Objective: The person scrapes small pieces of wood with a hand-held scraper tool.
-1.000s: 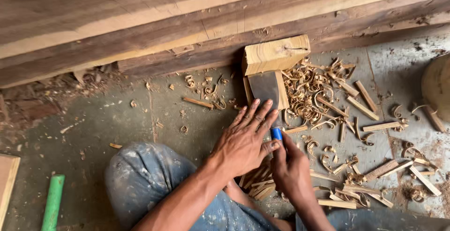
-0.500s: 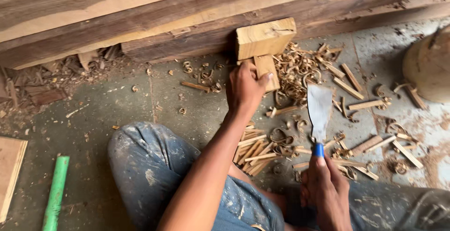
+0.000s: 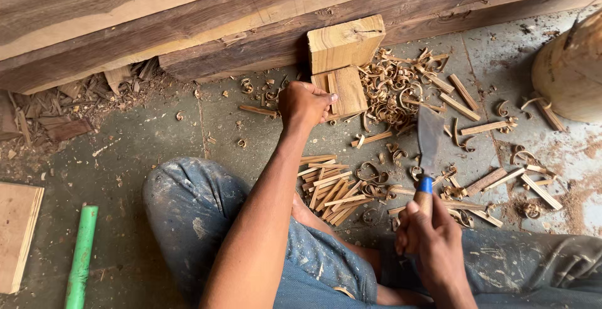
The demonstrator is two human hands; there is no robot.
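Head view, item one?
— I log the left hand (image 3: 305,103) curled around a small pale wooden slat (image 3: 343,90), held upright against the squared light-wood block (image 3: 345,43), probably for steadiness.

Item two?
— Right hand (image 3: 431,234), fist closed on a broad-bladed, blue-collared chisel (image 3: 429,141), raised clear above split sticks (image 3: 330,186).

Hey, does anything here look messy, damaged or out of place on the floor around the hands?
Curled wood shavings and split sticks litter the concrete floor. Otherwise nothing is askew: the left hand steadies a small wood block, and the right hand holds a broad blade.
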